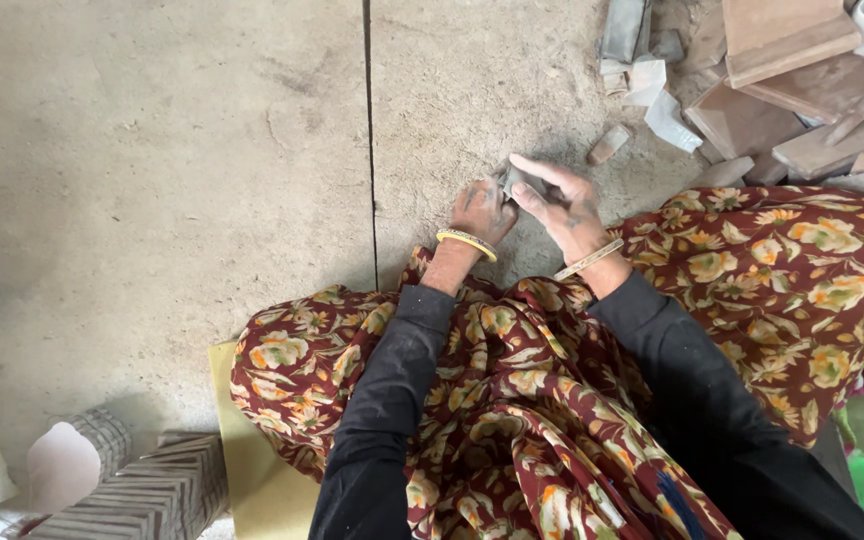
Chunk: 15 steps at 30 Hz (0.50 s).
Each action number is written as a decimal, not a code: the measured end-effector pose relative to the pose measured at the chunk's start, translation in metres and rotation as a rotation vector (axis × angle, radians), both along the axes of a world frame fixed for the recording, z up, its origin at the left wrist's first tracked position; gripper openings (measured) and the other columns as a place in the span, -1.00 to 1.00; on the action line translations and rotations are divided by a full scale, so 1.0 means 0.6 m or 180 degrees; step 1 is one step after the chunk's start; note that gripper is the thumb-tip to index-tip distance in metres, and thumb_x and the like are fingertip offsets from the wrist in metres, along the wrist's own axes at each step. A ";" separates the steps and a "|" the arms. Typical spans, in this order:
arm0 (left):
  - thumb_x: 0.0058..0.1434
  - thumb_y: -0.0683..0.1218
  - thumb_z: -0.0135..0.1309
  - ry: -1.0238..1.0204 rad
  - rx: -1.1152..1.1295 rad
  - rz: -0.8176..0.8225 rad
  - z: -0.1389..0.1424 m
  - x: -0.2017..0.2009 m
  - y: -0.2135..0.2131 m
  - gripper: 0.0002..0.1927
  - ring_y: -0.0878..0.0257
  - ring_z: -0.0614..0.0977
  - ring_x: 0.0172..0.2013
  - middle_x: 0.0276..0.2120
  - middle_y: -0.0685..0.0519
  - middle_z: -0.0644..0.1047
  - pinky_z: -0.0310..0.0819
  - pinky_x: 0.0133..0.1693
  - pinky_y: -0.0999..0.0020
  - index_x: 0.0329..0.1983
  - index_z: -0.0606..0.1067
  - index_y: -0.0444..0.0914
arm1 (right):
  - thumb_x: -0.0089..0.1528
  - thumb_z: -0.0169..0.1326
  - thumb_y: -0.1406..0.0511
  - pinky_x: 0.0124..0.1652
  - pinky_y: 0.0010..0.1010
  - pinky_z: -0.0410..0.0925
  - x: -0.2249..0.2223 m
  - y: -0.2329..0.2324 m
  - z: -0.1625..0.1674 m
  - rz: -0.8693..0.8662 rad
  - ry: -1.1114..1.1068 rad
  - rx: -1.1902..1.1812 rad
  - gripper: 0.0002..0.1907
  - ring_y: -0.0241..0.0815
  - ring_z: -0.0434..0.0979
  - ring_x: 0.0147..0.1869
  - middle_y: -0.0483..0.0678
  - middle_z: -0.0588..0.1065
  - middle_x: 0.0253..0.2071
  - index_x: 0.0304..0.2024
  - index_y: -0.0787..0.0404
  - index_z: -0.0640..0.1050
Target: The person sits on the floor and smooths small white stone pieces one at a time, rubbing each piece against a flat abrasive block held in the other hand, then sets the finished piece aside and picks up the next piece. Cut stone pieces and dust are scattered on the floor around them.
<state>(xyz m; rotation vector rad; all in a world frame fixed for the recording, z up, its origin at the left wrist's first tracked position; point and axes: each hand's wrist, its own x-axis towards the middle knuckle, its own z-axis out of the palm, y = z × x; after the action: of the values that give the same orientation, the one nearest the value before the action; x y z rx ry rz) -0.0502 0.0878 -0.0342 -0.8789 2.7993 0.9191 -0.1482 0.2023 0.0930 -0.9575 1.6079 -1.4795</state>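
Low over the dusty concrete floor (172, 150), both my hands meet on a small grey folded piece, sandpaper by the look of it (518, 180). My left hand (482, 212), with a yellow bangle at the wrist, grips its left end. My right hand (562, 205), also bangled, pinches its right side with fingers bent over the top. What lies under the piece is hidden by my fingers. Black sleeves cover both forearms, and a maroon floral cloth (512, 400) is spread over my lap.
Several wooden blocks and boards (782, 90) are piled at the top right with scraps of paper (657, 95). A small wood offcut (608, 145) lies just beyond my hands. Carved, ridged wooden pieces (142, 490) and a yellow pad (252, 470) sit at the bottom left.
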 end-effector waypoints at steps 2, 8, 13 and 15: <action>0.33 0.08 -0.14 0.0067 -0.0372 -0.0165 -0.003 0.001 0.005 -0.52 -0.06 0.45 0.17 0.04 -0.24 0.46 0.26 0.26 -0.02 0.11 0.40 -0.38 | 0.26 0.29 0.25 0.01 -0.46 0.44 0.004 -0.001 -0.004 -0.0212 -0.0441 -0.0117 -0.56 -0.35 0.55 0.00 -0.16 0.58 -0.02 0.18 0.18 0.57; 0.31 0.04 -0.17 -0.0091 0.0175 -0.0214 0.004 0.001 0.027 -0.58 -0.02 0.43 0.21 0.04 -0.17 0.49 0.10 0.33 -0.13 0.09 0.43 -0.29 | 0.32 0.24 0.35 -0.22 -0.46 0.32 0.011 -0.011 0.000 -0.0779 0.0102 0.0347 -0.75 -0.34 0.38 -0.23 -0.08 0.53 -0.28 0.05 0.24 0.67; 0.35 0.07 -0.13 -0.0259 -0.0069 -0.0202 -0.023 0.005 0.043 -0.51 -0.03 0.44 0.23 0.12 -0.20 0.48 0.18 0.33 -0.07 0.17 0.39 -0.36 | 0.38 0.16 0.32 -0.10 -0.53 0.45 0.017 -0.021 0.005 -0.0756 0.0916 -0.0228 -0.82 -0.42 0.58 -0.10 -0.11 0.62 -0.15 -0.03 0.29 0.64; 0.35 0.08 -0.11 -0.0047 -0.0291 -0.0238 -0.046 0.009 0.045 -0.48 -0.06 0.43 0.24 0.13 -0.24 0.47 0.15 0.34 -0.09 0.18 0.38 -0.40 | 0.41 0.13 0.31 -0.10 -0.53 0.42 0.020 -0.020 0.004 -0.0748 0.0830 -0.0209 -0.81 -0.42 0.53 -0.11 -0.12 0.60 -0.16 -0.01 0.31 0.63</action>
<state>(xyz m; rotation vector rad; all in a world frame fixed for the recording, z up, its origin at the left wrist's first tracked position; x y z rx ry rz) -0.0450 0.1151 -0.0617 -0.7818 2.8600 0.7770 -0.1364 0.1903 0.0952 -1.0629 1.9236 -1.6261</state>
